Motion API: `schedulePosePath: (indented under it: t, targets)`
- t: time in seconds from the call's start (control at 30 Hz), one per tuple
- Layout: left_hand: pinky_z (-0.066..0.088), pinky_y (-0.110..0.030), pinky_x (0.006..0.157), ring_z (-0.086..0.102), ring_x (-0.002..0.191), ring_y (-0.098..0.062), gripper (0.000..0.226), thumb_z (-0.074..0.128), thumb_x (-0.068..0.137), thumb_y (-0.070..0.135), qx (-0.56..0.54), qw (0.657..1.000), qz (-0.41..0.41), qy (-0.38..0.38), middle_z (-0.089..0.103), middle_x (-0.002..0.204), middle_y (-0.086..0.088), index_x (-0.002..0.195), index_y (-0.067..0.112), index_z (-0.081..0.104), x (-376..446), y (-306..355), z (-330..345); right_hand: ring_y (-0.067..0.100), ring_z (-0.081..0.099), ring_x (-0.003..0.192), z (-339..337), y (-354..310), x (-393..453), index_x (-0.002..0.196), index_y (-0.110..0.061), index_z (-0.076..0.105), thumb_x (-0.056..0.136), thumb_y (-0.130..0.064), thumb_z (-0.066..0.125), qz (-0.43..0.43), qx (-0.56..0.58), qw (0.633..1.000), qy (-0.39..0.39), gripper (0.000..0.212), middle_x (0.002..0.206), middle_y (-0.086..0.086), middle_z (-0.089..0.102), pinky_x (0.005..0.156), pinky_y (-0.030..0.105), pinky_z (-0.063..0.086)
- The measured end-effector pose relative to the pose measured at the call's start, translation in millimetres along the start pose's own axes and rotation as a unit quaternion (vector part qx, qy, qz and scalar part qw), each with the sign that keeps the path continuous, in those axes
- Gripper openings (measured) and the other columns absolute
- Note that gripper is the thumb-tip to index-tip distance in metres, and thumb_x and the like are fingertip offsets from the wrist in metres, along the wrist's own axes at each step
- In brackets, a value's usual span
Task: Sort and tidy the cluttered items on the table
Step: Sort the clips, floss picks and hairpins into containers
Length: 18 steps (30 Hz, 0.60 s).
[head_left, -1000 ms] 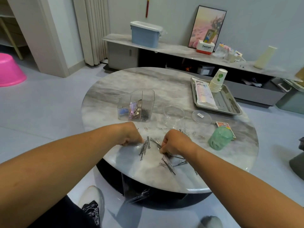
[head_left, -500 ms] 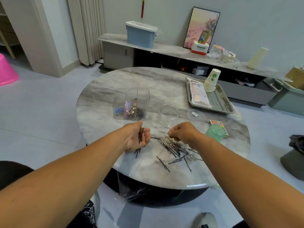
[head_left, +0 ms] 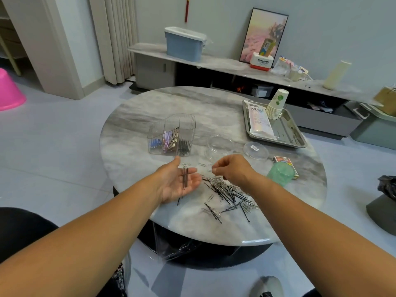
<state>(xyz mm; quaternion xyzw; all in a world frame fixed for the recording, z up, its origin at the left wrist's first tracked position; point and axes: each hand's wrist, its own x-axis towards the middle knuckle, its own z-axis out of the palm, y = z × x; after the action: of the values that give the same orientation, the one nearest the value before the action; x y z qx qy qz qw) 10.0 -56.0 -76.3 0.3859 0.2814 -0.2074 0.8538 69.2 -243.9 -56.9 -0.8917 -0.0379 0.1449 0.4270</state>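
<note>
A heap of black hairpins and silver paper clips (head_left: 229,195) lies on the round marble table (head_left: 137,125). My left hand (head_left: 177,182) is held palm up over the table, fingers straight, with a small bundle of hairpins (head_left: 185,177) lying across the palm. My right hand (head_left: 232,169) hovers just right of it, above the heap, and pinches a small clip between thumb and fingertips. Behind the hands stands a clear divided organizer (head_left: 172,136) holding sorted pins and clips.
A clear round jar (head_left: 220,146) and its lid (head_left: 255,150) sit behind my right hand. A green cup (head_left: 280,173) and a small card box (head_left: 284,160) stand to the right. A metal tray (head_left: 289,133) with paper cups and a packet is at the back right.
Both hands have lifted off the table. My left hand turned palm up and opened its fingers, showing the gathered hairpins. My right hand rose from the heap with a clip.
</note>
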Motion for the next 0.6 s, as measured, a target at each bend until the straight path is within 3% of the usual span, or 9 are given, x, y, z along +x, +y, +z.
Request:
schedulePosePath:
  t: [0.07, 0.2, 0.37, 0.43, 0.6]
  targets:
    - [0.062, -0.037, 0.061, 0.067, 0.079, -0.028, 0.062, 0.033, 0.106, 0.054, -0.017, 0.999, 0.028, 0.038, 0.066, 0.086, -0.018, 0.107, -0.001, 0.062, 0, 11, -10, 0.007, 0.056, 0.058, 3, 4, -2, 0.088, -0.008, 0.077, 0.082, -0.019, 0.084, -0.006, -0.085, 0.996, -0.022, 0.014, 0.068, -0.005, 0.067, 0.05, 0.016, 0.045]
    - [0.061, -0.036, 0.069, 0.067, 0.086, -0.028, 0.061, 0.032, 0.107, 0.052, -0.025, 0.992, 0.068, 0.107, 0.065, 0.094, -0.018, 0.108, -0.001, 0.062, 1, 27, -26, 0.018, 0.066, 0.075, 31, -8, -10, 0.104, -0.017, 0.069, 0.072, -0.038, 0.091, -0.002, -0.167, 0.982, -0.089, 0.044, 0.092, -0.003, 0.069, 0.076, 0.032, 0.057]
    - [0.057, -0.038, 0.071, 0.066, 0.085, -0.029, 0.062, 0.03, 0.107, 0.053, -0.019, 0.989, 0.07, 0.13, 0.064, 0.093, -0.018, 0.104, -0.002, 0.06, 1, 24, -33, 0.023, 0.063, 0.102, 67, -23, -8, 0.117, -0.019, 0.056, 0.072, -0.044, 0.087, -0.012, -0.25, 0.967, -0.053, 0.059, 0.114, 0.001, 0.064, 0.091, 0.039, 0.054]
    - [0.057, -0.039, 0.07, 0.066, 0.085, -0.03, 0.063, 0.03, 0.107, 0.053, -0.017, 0.989, 0.069, 0.128, 0.064, 0.093, -0.019, 0.103, -0.003, 0.06, 1, 22, -34, 0.025, 0.064, 0.104, 71, -26, -5, 0.116, -0.017, 0.058, 0.072, -0.044, 0.087, 0.008, -0.255, 0.965, -0.054, 0.059, 0.113, 0.003, 0.066, 0.093, 0.04, 0.054]
    - [0.056, -0.04, 0.068, 0.066, 0.085, -0.031, 0.06, 0.03, 0.108, 0.05, -0.013, 0.991, 0.059, 0.117, 0.064, 0.095, -0.019, 0.105, -0.003, 0.059, 2, 17, -37, 0.024, 0.068, 0.1, 61, -32, 2, 0.111, -0.014, 0.07, 0.081, -0.025, 0.085, 0.014, -0.268, 0.96, -0.079, 0.035, 0.1, 0.002, 0.07, 0.093, 0.037, 0.056]
